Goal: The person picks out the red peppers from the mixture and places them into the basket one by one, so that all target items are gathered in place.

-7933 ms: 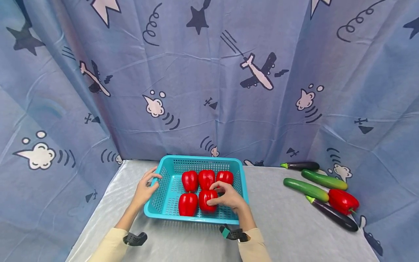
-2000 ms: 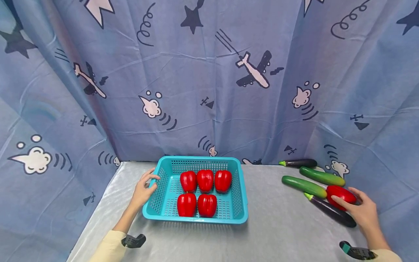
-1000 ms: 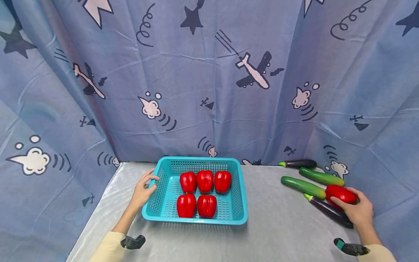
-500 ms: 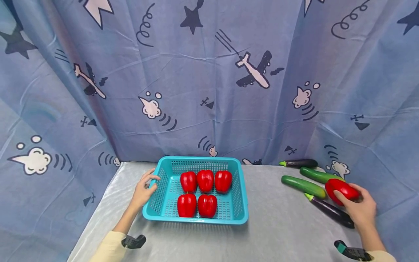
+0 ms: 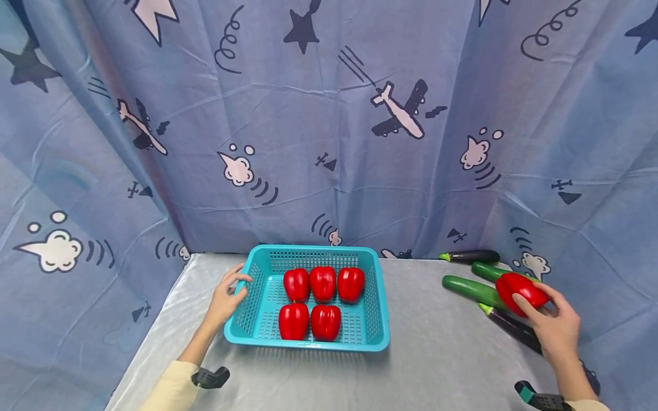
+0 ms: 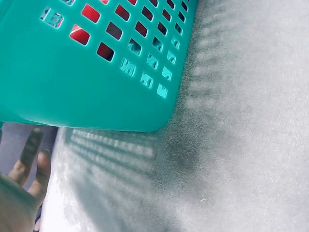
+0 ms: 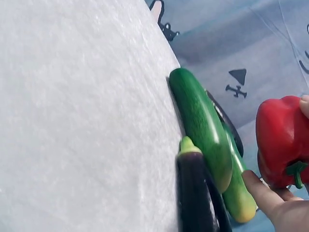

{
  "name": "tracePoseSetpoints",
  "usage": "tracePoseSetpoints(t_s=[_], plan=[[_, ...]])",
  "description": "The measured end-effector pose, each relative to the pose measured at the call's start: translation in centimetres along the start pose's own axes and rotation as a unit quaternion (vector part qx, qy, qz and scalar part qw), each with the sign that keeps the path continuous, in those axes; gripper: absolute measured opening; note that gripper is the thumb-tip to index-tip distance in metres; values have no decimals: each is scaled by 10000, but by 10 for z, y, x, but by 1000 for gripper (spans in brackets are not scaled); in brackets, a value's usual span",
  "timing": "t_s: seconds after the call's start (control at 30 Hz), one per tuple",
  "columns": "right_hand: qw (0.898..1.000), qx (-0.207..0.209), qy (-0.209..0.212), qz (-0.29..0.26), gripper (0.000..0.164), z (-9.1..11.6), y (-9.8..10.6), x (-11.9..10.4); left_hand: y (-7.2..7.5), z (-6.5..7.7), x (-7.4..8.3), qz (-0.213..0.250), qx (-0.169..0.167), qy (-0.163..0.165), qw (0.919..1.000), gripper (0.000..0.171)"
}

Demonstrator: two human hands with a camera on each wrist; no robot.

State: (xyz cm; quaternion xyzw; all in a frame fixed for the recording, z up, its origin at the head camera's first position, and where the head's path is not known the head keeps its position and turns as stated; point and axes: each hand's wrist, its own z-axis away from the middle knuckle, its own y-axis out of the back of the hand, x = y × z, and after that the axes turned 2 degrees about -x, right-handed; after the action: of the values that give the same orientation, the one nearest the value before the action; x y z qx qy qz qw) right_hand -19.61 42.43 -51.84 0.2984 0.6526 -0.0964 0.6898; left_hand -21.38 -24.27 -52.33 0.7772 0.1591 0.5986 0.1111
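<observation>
My right hand (image 5: pixel 557 325) grips a red bell pepper (image 5: pixel 519 292) between thumb and fingers, raised above the cucumbers. In the right wrist view the pepper (image 7: pixel 282 140) shows its green stem turned down, with my fingers (image 7: pixel 263 195) under it. My left hand (image 5: pixel 226 297) rests at the left rim of a turquoise plastic basket (image 5: pixel 308 345), its fingers loosely spread. The left wrist view shows the basket's slotted wall (image 6: pixel 82 87), with my left fingers (image 6: pixel 41 169) beside it. Several red bell peppers (image 5: pixel 294 321) stand in two rows inside the basket.
Beneath and beside the held pepper lie two green cucumbers (image 5: pixel 470 289) and an eggplant (image 5: pixel 511 328). Another eggplant (image 5: pixel 473 256) lies near the back edge. A blue patterned curtain (image 5: pixel 329 142) encloses the white-covered table (image 5: pixel 421 354) at back and sides.
My right hand left the peppers in the basket, reached to the far right, took hold of the pepper there and lifted it up and leftward. My left hand has stayed at the basket's rim.
</observation>
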Motion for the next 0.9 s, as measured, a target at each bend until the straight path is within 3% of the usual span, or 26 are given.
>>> tracePoseSetpoints(t_s=[0.1, 0.2, 0.5, 0.73, 0.9], plan=[[9984, -203, -20, -531, 63, 4, -3, -2, 1, 2, 7, -13, -40, 42, 10000, 22], [9971, -373, 80, -652, 62, 8, -6, -5, 0, 1, 4, -55, -39, -3, 10000, 23], [9932, -929, -14, -702, 67, 21, -21, -19, -2, -8, -38, -4, 14, -10, 10000, 23], [9885, -1255, 714, 440, 70, 27, -34, -26, -3, -9, -38, 6, -2, -38, 10000, 23], [9815, -1497, 1049, 577, 69, 28, -41, -27, -3, -4, -24, 24, 26, -24, 10000, 24]])
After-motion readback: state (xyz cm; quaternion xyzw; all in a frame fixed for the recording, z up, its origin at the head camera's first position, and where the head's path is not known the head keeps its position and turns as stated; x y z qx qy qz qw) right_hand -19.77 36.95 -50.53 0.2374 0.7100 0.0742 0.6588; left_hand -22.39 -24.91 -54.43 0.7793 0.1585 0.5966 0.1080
